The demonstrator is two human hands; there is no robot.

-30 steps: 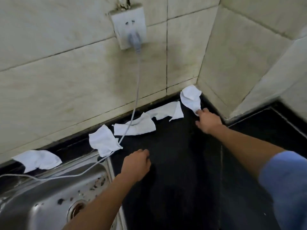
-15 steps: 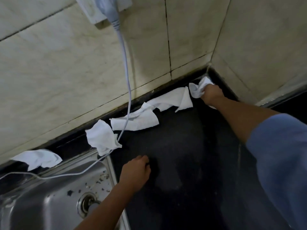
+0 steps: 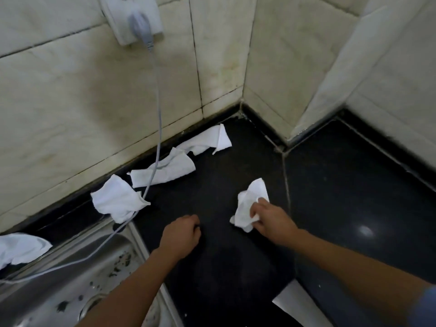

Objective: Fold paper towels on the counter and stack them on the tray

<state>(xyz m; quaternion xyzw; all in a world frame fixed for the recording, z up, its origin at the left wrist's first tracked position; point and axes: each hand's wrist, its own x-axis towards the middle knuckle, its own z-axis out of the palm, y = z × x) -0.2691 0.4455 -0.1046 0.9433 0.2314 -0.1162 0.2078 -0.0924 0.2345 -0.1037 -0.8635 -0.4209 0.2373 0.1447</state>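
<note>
Gripping a crumpled paper towel [image 3: 249, 205] in curled fingers of the right hand [image 3: 271, 219], over the black counter [image 3: 342, 197] well right of the sink [image 3: 70, 267]. Resting the left hand [image 3: 181, 237] just right of the sink, fingers curled, holding nothing. Leaving four loose paper towels [image 3: 119, 201] strewn behind the sink.

Five paper towels [image 3: 250, 206] [image 3: 118, 200] [image 3: 165, 171] [image 3: 207, 140] [image 3: 21, 249], two hands [image 3: 180, 236] [image 3: 271, 218], one sink [image 3: 47, 291], one socket [image 3: 111, 15], one cable [image 3: 158, 109].

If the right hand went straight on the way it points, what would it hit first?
Likely the flat paper towel under the cord, across bare counter; the right hand grips a crumpled towel.
</note>
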